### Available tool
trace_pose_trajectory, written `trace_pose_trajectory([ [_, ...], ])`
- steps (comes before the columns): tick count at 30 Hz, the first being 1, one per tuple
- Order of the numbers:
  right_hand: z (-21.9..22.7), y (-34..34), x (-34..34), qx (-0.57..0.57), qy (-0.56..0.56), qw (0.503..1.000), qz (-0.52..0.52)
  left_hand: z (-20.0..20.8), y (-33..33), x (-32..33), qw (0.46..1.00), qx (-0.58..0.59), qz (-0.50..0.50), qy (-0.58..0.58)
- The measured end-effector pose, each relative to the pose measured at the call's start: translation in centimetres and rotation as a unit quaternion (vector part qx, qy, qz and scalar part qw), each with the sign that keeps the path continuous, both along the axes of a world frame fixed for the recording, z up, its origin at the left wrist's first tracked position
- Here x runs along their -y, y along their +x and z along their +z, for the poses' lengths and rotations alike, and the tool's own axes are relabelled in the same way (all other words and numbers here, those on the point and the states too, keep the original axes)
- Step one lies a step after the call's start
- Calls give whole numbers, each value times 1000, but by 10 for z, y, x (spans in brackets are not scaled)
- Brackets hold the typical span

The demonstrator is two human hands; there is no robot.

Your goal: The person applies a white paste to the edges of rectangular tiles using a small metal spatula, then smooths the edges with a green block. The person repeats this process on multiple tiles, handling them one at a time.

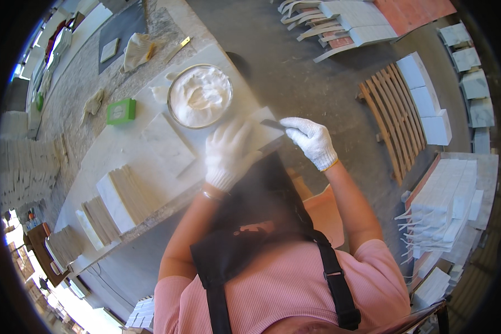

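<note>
My right hand (312, 139), in a white knit glove, grips a small dark-bladed putty knife (272, 123) by its end. The blade reaches over a pale marble tile (261, 118) at the table's right corner. On the stone tabletop beside that tile is my left hand (226, 151), also gloved and slightly blurred. Its fingers are stretched out and spread, with nothing seen in them; what lies under the palm is hidden. Just beyond it stands a round clear bowl (171, 106) of white paste (201, 96).
A flat marble slab (164, 146) lies left of the bowl, and stacked tiles (122, 195) stand along the near edge. Further left are a green box (121, 111), a crumpled glove (137, 52) and a yellow-ended blade (179, 47). A wooden pallet (395, 117) and tile stacks (442, 189) stand right.
</note>
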State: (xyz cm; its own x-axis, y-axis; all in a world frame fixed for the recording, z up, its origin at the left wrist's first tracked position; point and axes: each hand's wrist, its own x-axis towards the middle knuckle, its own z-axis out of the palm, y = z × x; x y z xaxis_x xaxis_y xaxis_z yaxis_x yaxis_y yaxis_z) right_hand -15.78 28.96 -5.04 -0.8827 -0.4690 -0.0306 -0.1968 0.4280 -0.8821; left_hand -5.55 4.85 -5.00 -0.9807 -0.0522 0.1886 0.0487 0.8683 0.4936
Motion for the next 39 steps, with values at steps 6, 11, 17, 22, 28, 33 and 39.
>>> trace_pose_trajectory([
  [6,9,8,8,-144,35,989,-15,0,-1,-1,1000,-30,-3,-8],
  [11,7,8,11,-139,51,989,19,0,1,0,1000,-7,-5,6],
  [17,4,21,14,-127,67,989,27,-8,-1,-2,999,-43,-4,15],
  [22,12,33,11,-19,-1,999,36,5,3,-3,999,-36,-11,-13],
  [28,15,19,-18,194,-114,968,-108,29,-1,-4,998,-36,-32,-50],
  [33,17,21,-22,204,-154,961,-107,60,6,15,992,-29,-112,-45],
  [39,37,2,-14,113,-107,987,-28,71,2,39,989,55,-89,-109],
])
